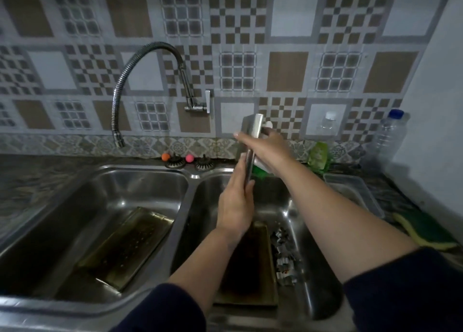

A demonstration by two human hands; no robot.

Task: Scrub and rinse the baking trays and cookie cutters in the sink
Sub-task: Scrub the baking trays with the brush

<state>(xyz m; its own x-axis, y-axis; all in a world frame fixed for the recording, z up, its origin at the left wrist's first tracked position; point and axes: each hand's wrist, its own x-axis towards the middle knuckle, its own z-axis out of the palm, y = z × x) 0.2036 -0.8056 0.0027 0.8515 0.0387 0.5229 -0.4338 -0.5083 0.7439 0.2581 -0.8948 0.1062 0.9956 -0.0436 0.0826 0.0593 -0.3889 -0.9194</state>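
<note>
I hold a metal baking tray [254, 127] on edge, upright above the right sink basin [313, 244]. My left hand [236, 204] grips its lower end. My right hand [265, 145] is at its upper part, pressing a white and green sponge [260, 167] against the far side; the sponge is mostly hidden. Another tray [250, 269] lies in the right basin with several small metal cookie cutters [285, 254] beside it. A perforated tray [127, 246] lies in the left basin [62, 219].
A flexible faucet [117, 121] hangs over the left basin with no water running. Two sink strainers [190, 162] sit behind the divider. On the right counter are a clear plastic container [355, 194], a green and yellow sponge [426, 234], a green soap pouch [318, 155] and plastic bottles [388, 136].
</note>
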